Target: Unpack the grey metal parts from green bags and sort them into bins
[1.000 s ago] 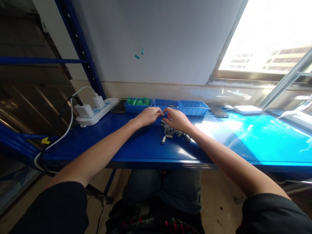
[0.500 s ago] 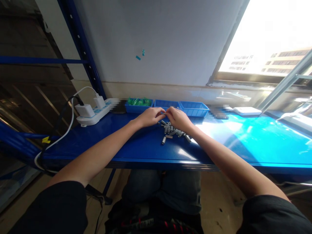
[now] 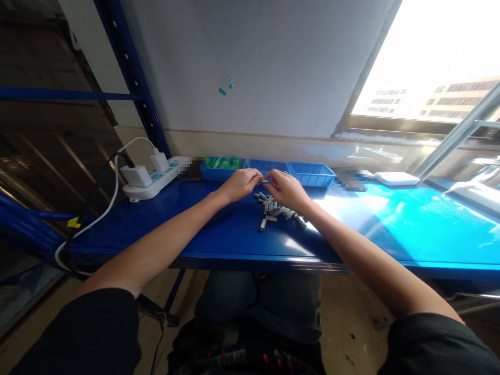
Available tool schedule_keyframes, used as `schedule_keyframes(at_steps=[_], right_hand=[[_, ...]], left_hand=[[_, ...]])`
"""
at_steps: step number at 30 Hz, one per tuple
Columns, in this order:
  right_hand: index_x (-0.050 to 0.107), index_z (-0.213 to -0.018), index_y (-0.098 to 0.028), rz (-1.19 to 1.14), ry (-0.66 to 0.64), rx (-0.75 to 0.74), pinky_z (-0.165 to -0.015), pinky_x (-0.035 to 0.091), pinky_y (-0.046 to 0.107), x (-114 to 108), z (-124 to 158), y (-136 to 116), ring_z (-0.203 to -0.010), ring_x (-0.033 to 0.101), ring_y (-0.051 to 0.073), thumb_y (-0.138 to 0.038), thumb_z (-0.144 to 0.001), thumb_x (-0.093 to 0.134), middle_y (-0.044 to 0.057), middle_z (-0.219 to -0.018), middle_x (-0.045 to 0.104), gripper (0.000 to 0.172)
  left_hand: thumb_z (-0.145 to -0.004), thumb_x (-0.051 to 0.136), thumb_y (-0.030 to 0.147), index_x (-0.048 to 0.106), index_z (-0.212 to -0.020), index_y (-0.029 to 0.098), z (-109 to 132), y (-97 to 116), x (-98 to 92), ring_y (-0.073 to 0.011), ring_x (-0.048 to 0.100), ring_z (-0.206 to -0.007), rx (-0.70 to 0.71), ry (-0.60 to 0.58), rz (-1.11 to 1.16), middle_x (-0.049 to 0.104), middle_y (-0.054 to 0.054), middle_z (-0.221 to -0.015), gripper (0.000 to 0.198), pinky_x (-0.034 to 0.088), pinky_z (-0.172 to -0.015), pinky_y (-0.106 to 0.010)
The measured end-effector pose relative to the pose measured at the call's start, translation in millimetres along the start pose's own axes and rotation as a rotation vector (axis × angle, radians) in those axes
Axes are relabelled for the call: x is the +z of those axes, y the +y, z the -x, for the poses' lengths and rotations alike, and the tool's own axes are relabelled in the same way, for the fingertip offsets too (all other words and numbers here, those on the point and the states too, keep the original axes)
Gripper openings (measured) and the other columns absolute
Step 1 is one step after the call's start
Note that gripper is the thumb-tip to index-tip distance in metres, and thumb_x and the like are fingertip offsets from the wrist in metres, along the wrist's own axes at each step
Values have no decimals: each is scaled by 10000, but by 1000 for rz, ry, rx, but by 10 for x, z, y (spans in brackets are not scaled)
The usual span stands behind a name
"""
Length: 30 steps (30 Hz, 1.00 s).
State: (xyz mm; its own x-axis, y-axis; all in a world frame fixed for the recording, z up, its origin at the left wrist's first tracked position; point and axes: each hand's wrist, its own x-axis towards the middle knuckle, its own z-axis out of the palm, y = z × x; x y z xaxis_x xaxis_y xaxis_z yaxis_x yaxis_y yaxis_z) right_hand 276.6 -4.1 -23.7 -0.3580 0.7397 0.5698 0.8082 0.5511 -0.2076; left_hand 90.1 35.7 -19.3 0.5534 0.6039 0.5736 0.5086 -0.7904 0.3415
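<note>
One slim metal piece [image 3: 265, 181] was pinched between left hand [image 3: 242, 184] and right hand [image 3: 287, 189] fingertips, mid-frame; short metal rods [image 3: 270, 207] lay below, blue bins [image 3: 313, 176] above, partly hidden by the hands.

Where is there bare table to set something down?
Bare blue table: between power strip and left forearm; between the forearms, in front of the metal pieces; right of the right forearm, in front of the white box, though glare may hide detail. Crowded: the back row of bins, and the pieces by the right hand.
</note>
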Motion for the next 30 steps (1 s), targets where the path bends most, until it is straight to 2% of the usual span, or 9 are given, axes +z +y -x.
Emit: schedule_keyframes(at_steps=[3,7,11,13,16,19,23,28,30], right_hand=[[583,-970,-214,32,1,30,-661,368,274,-7,-6,-13,-801,587,195,-346,-923,465,52,-882,660,184],[559,-831,-211,41,15,60,-664,362,279,-5,-24,2,-804,593,197,-372,-961,383,58,-860,663,272],[540,-767,-211,43,-7,46,-669,367,281,-1,-32,15,-805,596,202,-355,-970,340,67,-832,659,320],[567,-840,-210,23,-5,45,-668,372,280,1,-27,11,-791,597,201,-358,-967,352,62,-824,662,290],[562,-1057,-206,-25,5,33,-669,383,274,3,-15,2,-752,594,193,-363,-936,434,35,-790,659,235],[557,-1101,-201,-27,-13,16,-677,389,271,0,-6,-6,-745,588,188,-327,-904,489,33,-806,659,243],[592,-1018,-213,10,-25,25,-687,388,274,-12,-3,-24,-805,594,195,-323,-921,455,60,-913,673,201],[559,-812,-213,32,-13,45,-692,383,276,-17,-16,-23,-815,587,198,-358,-963,361,62,-859,656,289],[539,-782,-214,27,-16,42,-690,382,276,-16,-23,-16,-808,585,196,-363,-970,339,60,-838,649,312]], left_hand=[[-931,402,294,647,-855,152,10,0,6,-169,626,-755,6,-18,-8,679,-52,-790,293,448,-701,-264],[-884,515,312,594,-1060,165,31,6,11,-159,612,-716,22,-22,-5,664,-25,-784,243,441,-674,-257],[-890,516,336,583,-1031,179,46,12,9,-173,616,-772,45,-36,-64,667,-39,-842,222,445,-706,-271],[-921,456,360,596,-1005,182,47,19,5,-187,619,-818,44,-42,-109,672,-57,-882,242,447,-734,-285],[-953,368,359,614,-956,180,44,35,-2,-201,621,-874,32,-47,-142,679,-77,-934,304,446,-761,-294],[-970,314,378,621,-897,179,45,50,-9,-197,626,-834,-9,-68,-144,683,-78,-906,373,443,-725,-286],[-970,311,378,623,-865,182,54,57,-23,-192,631,-793,-35,-86,-139,685,-70,-860,383,441,-703,-282],[-909,471,363,567,-1114,194,59,72,-38,-169,619,-755,0,-27,-81,675,-30,-836,282,436,-669,-258],[-888,511,351,558,-1116,201,59,80,-41,-161,611,-744,22,-19,-75,668,-22,-835,277,430,-657,-250]])
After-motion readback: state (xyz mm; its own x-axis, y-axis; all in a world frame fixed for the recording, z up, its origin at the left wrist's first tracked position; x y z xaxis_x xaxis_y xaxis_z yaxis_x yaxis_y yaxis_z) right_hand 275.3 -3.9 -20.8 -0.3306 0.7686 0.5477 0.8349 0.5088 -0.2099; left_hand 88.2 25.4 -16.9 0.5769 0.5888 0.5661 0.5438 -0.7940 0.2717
